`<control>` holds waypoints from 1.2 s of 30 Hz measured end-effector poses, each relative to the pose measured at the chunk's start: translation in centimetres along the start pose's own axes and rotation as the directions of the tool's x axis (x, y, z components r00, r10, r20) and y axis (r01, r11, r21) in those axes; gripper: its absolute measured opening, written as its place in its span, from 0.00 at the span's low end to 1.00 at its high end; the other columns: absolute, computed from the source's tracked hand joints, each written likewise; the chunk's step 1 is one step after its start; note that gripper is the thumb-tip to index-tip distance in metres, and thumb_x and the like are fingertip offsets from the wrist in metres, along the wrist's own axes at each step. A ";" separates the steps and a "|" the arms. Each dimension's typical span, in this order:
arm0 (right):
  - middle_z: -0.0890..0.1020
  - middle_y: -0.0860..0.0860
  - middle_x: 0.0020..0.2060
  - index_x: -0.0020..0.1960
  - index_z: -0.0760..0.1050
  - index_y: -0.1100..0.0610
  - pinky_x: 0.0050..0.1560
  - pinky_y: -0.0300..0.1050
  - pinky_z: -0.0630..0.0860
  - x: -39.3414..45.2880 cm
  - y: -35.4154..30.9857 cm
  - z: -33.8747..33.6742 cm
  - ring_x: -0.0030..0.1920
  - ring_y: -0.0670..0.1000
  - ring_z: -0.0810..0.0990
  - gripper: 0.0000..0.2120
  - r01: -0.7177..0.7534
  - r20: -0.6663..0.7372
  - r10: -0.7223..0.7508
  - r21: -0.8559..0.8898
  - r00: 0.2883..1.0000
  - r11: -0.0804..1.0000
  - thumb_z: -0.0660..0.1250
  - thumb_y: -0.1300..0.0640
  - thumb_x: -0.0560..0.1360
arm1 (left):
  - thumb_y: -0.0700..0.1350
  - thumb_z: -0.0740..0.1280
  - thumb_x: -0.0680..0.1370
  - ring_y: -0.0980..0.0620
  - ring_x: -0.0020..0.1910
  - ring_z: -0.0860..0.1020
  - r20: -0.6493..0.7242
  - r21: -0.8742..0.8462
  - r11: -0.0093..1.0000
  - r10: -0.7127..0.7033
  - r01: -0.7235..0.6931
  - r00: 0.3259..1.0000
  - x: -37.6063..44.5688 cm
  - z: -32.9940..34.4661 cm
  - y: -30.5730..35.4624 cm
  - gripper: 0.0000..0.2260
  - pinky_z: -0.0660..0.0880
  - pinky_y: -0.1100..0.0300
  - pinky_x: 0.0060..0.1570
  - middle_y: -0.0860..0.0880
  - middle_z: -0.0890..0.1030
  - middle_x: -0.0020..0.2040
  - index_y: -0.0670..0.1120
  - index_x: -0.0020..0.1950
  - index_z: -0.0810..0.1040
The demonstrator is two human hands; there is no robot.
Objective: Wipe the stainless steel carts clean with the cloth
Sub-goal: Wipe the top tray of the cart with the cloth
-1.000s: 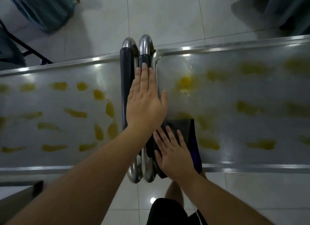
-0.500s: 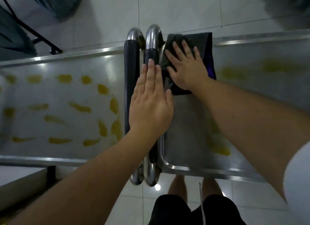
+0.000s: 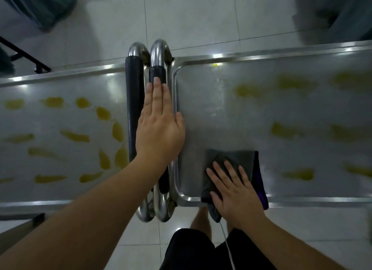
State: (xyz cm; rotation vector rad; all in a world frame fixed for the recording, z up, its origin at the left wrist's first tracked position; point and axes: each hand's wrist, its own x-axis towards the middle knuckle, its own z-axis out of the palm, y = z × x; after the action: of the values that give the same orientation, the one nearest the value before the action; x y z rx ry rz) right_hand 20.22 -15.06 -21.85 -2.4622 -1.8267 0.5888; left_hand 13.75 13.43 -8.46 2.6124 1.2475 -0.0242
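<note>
Two shiny steel carts stand handle to handle: the left hand [image 3: 160, 128] lies flat and unclenched on the right cart's [image 3: 231, 112] black-sleeved tubular handle [image 3: 158, 74], while the right hand [image 3: 233, 191], fingers spread, presses one soft dark folded cloth [image 3: 231, 159] onto its smooth tray, yellow smears beyond.

Person seen from above: bare forearms, left hand [image 3: 160, 132] and right hand [image 3: 234, 191] ungloved; black shorts [image 3: 193, 249]; thin white cord [image 3: 228, 247].
</note>
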 end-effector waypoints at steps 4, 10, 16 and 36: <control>0.52 0.45 0.84 0.85 0.52 0.44 0.81 0.64 0.48 2.3 0.7 -0.8 0.84 0.53 0.50 0.32 0.036 -0.005 -0.036 -0.002 0.999 0.999 0.51 0.38 0.83 | 0.53 0.50 0.86 0.46 0.86 0.38 0.015 0.045 0.999 0.008 -0.009 1.000 0.0 -0.1 0.0 0.33 0.42 0.49 0.84 0.41 0.40 0.87 0.39 0.86 0.43; 0.57 0.47 0.84 0.84 0.56 0.45 0.81 0.63 0.49 14.1 5.1 -6.3 0.84 0.54 0.53 0.32 -0.005 -0.075 0.001 -0.045 0.997 0.999 0.52 0.38 0.83 | 0.50 0.54 0.86 0.43 0.86 0.40 -0.013 0.069 0.997 0.024 -0.023 1.000 -0.1 -0.1 0.2 0.33 0.42 0.49 0.84 0.39 0.43 0.87 0.37 0.86 0.46; 0.43 0.45 0.84 0.85 0.43 0.44 0.81 0.59 0.37 28.1 9.6 -12.3 0.83 0.52 0.39 0.33 -0.062 -0.018 0.061 -0.017 0.998 0.998 0.42 0.36 0.83 | 0.52 0.53 0.84 0.44 0.86 0.41 -0.046 0.131 0.991 0.020 -0.014 0.999 -0.2 0.2 0.3 0.35 0.42 0.48 0.84 0.41 0.43 0.87 0.38 0.86 0.46; 0.53 0.43 0.84 0.85 0.52 0.43 0.82 0.60 0.49 -5.3 9.4 -3.2 0.84 0.52 0.52 0.31 -0.040 0.159 0.047 -0.045 0.986 0.998 0.49 0.36 0.84 | 0.52 0.57 0.87 0.47 0.85 0.37 -0.004 0.220 0.974 0.062 -0.060 0.998 -0.1 0.2 0.5 0.35 0.39 0.50 0.84 0.42 0.40 0.87 0.39 0.86 0.44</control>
State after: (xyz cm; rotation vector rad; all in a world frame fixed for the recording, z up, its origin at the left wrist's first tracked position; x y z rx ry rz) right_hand 28.60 -22.26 -19.63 -2.5570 -1.8609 0.7800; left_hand 14.11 13.00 -8.52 2.8413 1.2306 -0.1462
